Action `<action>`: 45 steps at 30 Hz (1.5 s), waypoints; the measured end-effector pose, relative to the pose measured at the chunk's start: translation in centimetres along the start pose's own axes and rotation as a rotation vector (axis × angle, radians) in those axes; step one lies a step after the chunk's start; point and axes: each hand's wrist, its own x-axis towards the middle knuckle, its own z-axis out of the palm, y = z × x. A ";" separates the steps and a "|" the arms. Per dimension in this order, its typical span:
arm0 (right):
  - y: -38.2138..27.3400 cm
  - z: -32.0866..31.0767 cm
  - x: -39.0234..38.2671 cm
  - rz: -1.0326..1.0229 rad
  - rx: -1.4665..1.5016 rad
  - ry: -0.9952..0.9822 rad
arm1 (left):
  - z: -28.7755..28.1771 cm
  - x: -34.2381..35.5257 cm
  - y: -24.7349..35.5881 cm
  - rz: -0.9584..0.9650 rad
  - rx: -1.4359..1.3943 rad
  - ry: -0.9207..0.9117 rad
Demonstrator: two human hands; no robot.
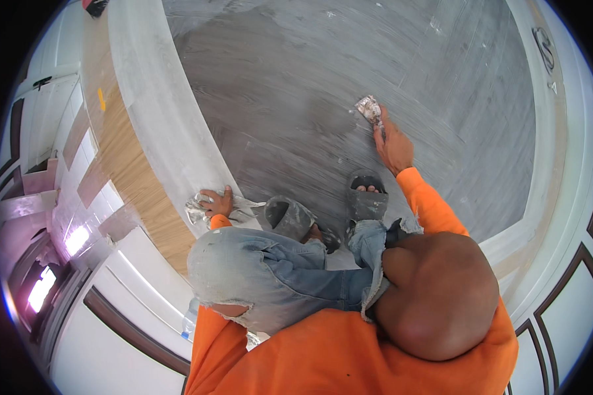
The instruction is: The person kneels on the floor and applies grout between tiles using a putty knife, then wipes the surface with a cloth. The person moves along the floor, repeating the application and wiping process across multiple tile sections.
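My right hand (393,141) grips a putty knife (367,106) crusted with pale residue, its blade at the grey wood-patterned floor (290,79). My left hand (217,203), fingers spread, rests on crumpled shiny silvery material (197,209) lying on the pale border strip (158,131) at the floor's left side. I am squatting in grey slide sandals (367,205), with ripped jeans (257,263) and orange sleeves (428,197) in view.
A tan wood-look strip (138,197) runs left of the pale border, beside white panels (148,303) with dark trim. A clear bottle (190,321) is beside my left hip. A coiled dark item (543,49) lies at the upper right edge; white panelling (566,309) curves along the right.
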 end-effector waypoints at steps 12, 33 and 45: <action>1.2 -0.8 0.4 -0.039 -0.035 -0.004 | -0.3 -0.2 0.7 0.003 0.013 -0.072; 1.2 -1.5 0.3 -0.098 -0.063 -0.080 | -3.6 -2.7 -3.2 -0.251 -0.260 0.378; 6.5 -2.5 -3.1 0.290 0.259 0.307 | -0.6 -8.5 22.1 0.991 -0.098 0.472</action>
